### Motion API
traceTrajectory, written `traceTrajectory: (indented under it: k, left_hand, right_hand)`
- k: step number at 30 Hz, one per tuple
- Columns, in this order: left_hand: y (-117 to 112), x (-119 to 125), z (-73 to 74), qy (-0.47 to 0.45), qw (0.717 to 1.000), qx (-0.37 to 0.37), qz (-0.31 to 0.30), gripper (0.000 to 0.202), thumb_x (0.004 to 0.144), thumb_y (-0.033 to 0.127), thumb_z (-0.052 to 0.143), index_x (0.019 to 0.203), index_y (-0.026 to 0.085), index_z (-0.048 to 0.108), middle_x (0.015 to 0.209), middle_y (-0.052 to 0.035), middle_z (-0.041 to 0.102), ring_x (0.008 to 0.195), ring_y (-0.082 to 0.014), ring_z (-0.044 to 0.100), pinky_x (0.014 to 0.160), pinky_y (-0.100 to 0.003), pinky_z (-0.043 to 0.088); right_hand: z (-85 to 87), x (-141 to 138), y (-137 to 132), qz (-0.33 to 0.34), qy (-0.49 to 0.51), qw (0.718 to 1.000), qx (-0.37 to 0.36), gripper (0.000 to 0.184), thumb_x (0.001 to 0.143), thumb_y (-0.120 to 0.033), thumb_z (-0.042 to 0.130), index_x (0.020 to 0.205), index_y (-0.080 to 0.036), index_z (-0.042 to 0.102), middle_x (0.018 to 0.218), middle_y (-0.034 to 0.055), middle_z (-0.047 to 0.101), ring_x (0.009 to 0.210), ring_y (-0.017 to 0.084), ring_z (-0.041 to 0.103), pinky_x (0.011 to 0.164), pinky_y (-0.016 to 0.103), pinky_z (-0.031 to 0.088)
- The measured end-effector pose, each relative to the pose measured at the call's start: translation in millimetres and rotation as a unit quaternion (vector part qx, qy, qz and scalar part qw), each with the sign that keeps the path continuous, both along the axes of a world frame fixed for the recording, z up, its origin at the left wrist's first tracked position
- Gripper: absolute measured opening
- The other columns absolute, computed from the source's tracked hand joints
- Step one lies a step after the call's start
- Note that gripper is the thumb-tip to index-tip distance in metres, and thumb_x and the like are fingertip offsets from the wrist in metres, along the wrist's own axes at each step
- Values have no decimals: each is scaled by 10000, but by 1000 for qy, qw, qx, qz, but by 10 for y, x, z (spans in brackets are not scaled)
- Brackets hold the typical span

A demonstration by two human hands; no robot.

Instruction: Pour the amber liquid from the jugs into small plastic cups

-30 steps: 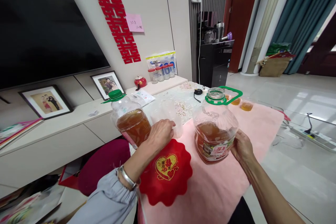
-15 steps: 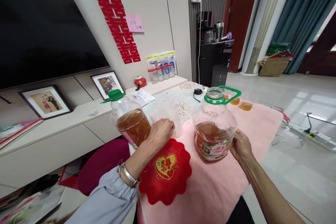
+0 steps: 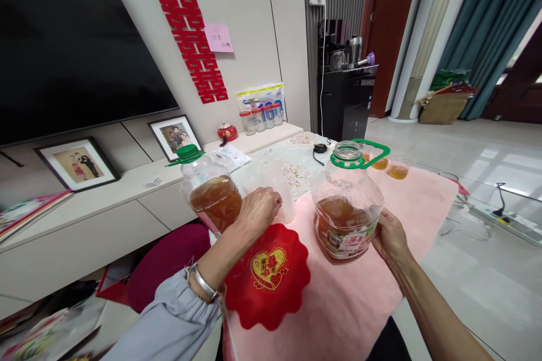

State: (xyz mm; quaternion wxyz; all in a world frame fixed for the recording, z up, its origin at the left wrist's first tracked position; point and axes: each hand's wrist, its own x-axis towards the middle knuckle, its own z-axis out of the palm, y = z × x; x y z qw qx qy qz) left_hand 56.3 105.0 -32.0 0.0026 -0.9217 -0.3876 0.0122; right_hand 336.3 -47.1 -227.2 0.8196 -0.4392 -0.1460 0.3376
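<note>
A clear plastic jug [image 3: 345, 203] with a green collar and handle stands uncapped on the pink cloth [image 3: 334, 304], partly filled with amber-brown liquid. My right hand [image 3: 390, 234] grips its right side, some fingers hidden behind it. My left hand [image 3: 259, 211] is closed, its fingers curled beside clear plastic cups [image 3: 284, 192]; what it holds, if anything, is hidden. Just behind that forearm is a second jug [image 3: 215, 200], green-capped, with similar liquid. Below the left hand lies a red scalloped tray [image 3: 292, 287] with a gold heart design.
Small cups of amber liquid [image 3: 398, 170] stand at the table's far right. A black tape measure [image 3: 320, 148] lies at the back. Lidded jars [image 3: 257, 120] and framed photos [image 3: 76, 170] sit on the white cabinet. A maroon stool [image 3: 156, 276] is at left.
The view has shifted very slightly. My left hand has moved a touch upward beside the clear cups; my right hand stays on the open jug.
</note>
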Motion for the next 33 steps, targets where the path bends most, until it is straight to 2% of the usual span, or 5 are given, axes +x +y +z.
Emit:
traceTrajectory:
  k: [11,15,19,27,33]
  left_hand:
    - [-160,-182,340,-54,998,25,-5,247,1022,256,542,1112,189,762,1083,-82,741,1102,-255,682,941,-437,550]
    - [-295,-397,411,-79,997,26,-6,262,1025,289,538,1127,230,773,1059,-59,741,1081,-244,675,934,-396,504]
    - [-435,-647,281,-62,998,-5,-9,234,1020,294,556,1069,247,779,979,-37,720,1012,-219,667,855,-351,483]
    - [-619,-933,-230,14,997,-71,23,298,1042,286,489,1054,234,783,965,-56,708,1008,-249,667,799,-347,487]
    - [-648,-944,-362,24,995,-92,26,397,1071,359,407,1103,232,783,1037,-70,714,1054,-261,661,874,-375,522]
  right_hand:
    - [14,-2,1,-15,-16,1000,18,114,974,-260,729,950,-153,703,770,-47,692,584,84,630,550,226,554]
    - [47,12,10,-20,-21,999,24,180,766,-230,881,822,-176,719,715,-39,715,567,100,633,525,226,562]
    - [94,-2,23,-25,-27,999,29,242,594,-225,931,688,-217,709,645,-35,718,544,127,639,500,236,577]
    - [158,-46,33,-35,-43,998,32,197,603,-208,886,746,-214,751,716,-18,776,571,144,682,554,266,625]
    - [158,-37,42,-35,-55,997,38,167,637,-213,877,714,-228,729,672,-27,755,546,149,670,553,288,621]
